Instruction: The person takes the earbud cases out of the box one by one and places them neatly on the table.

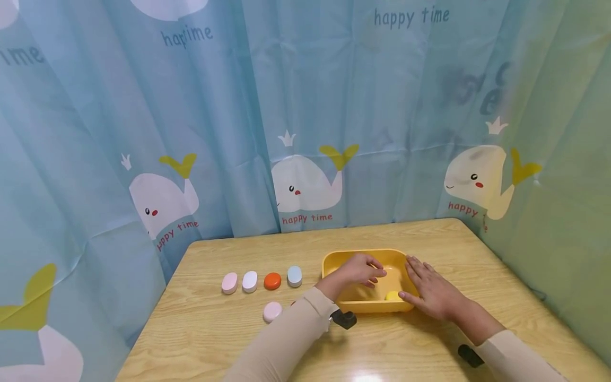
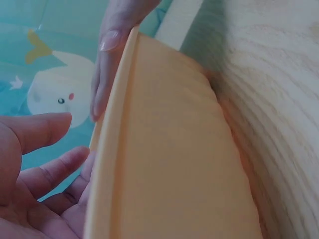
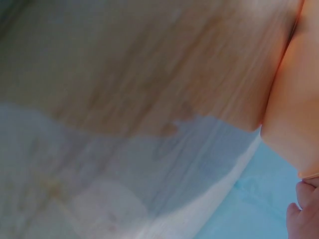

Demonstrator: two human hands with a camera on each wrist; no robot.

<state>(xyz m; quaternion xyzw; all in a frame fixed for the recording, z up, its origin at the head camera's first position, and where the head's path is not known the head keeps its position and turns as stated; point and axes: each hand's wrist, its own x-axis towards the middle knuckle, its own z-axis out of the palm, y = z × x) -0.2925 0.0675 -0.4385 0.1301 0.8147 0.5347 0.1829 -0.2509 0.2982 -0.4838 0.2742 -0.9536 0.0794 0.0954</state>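
Observation:
A yellow plastic bin [image 1: 363,307] stands on the table. My left hand [image 1: 361,269] reaches into it over the near left side, fingers loosely spread. In the left wrist view the thumb and fingers of this hand [image 2: 45,174] stand apart, and I see nothing between them. Inside the bin, by the near right corner, lies a small yellow piece [image 1: 393,295]. Flat along the right rim rests my right hand [image 1: 434,289], its fingers straight. The right wrist view catches only some fingertips [image 3: 305,211] at the bin's edge.
Left of the bin a row holds a pink oval piece [image 1: 229,283], a pale lilac one [image 1: 250,281], an orange-red round one [image 1: 272,281] and a light blue one [image 1: 294,276]. Nearer lies a pink round piece [image 1: 272,312]; a red one [image 1: 293,303] is mostly behind my sleeve. Curtains surround the table.

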